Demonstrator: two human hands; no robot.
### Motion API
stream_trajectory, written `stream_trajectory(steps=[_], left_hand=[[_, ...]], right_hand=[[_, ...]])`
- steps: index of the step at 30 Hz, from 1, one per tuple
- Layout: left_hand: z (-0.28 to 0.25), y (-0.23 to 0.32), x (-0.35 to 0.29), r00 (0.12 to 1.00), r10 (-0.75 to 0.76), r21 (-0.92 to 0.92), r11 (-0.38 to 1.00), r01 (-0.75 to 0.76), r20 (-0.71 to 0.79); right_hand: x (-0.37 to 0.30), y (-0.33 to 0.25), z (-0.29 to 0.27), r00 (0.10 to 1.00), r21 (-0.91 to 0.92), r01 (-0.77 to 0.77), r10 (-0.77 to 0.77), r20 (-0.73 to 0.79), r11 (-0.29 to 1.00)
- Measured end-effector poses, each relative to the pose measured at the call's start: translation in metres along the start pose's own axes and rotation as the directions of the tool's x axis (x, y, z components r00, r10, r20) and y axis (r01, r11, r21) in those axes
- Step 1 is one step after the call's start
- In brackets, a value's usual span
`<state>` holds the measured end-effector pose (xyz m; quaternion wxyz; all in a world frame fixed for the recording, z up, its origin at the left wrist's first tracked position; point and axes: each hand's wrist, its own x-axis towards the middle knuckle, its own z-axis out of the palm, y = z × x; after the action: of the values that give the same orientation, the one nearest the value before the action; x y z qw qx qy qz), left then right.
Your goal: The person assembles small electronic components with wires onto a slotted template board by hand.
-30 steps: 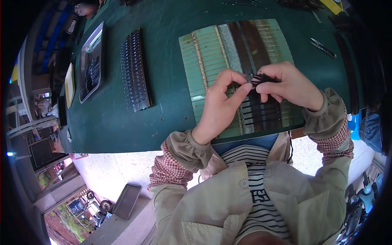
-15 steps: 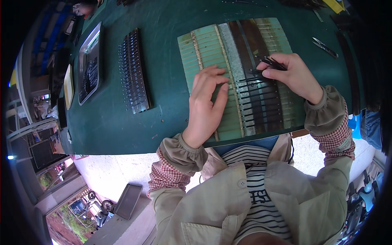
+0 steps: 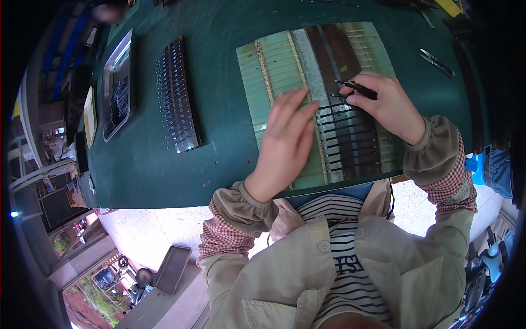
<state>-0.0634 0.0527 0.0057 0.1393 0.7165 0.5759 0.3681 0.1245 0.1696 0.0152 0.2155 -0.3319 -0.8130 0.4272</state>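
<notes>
A pale green grooved board (image 3: 274, 66) with dark strips and a silvery strip lies on the table before me. Several thin black pin-like pieces (image 3: 342, 145) rest crosswise in a row on its nearer half. My right hand (image 3: 386, 104) is closed in a pinch around a small bundle of thin black pieces (image 3: 361, 89), held over the dark strips; the tips point left. My left hand (image 3: 285, 140) is palm down over the board's left part, fingers stretched out and slightly blurred. Its fingertips come close to the silvery strip (image 3: 308, 60). Nothing shows in it.
The green table (image 3: 219, 82) also bears a dark strip with a row of small pieces (image 3: 178, 96), and a metal tray (image 3: 131, 60) holding black pieces. A pale pad (image 3: 90, 115) lies beyond the tray. Small snips (image 3: 437, 62) lie at the right.
My left hand has shifted to the right, toward the silvery strip. My right hand has moved slightly left, and the black pieces in it lie closer together.
</notes>
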Motion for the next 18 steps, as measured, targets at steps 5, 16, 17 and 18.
stream_trajectory(steps=[5, 16, 17, 18], left_hand=[[0.003, 0.02, -0.005, 0.987, 0.066, 0.294, 0.95, -0.107, 0.144], [-0.002, 0.016, 0.01, 0.975, -0.162, -0.629, 0.745, 0.22, 0.149], [-0.004, 0.014, 0.01, 0.975, -0.163, -0.628, 0.746, 0.22, 0.148], [-0.007, 0.011, 0.01, 0.978, -0.169, -0.56, 0.802, 0.207, 0.118]], right_hand=[[-0.017, -0.015, 0.001, 0.996, -0.282, 0.025, -0.049, -0.077, 0.959], [-0.008, -0.032, -0.02, 0.99, 0.25, -0.019, -0.016, 0.138, 0.968], [-0.006, -0.034, -0.018, 0.986, 0.26, -0.039, -0.006, 0.169, 0.965], [-0.004, -0.035, -0.017, 0.98, 0.269, -0.059, 0.004, 0.199, 0.961]])
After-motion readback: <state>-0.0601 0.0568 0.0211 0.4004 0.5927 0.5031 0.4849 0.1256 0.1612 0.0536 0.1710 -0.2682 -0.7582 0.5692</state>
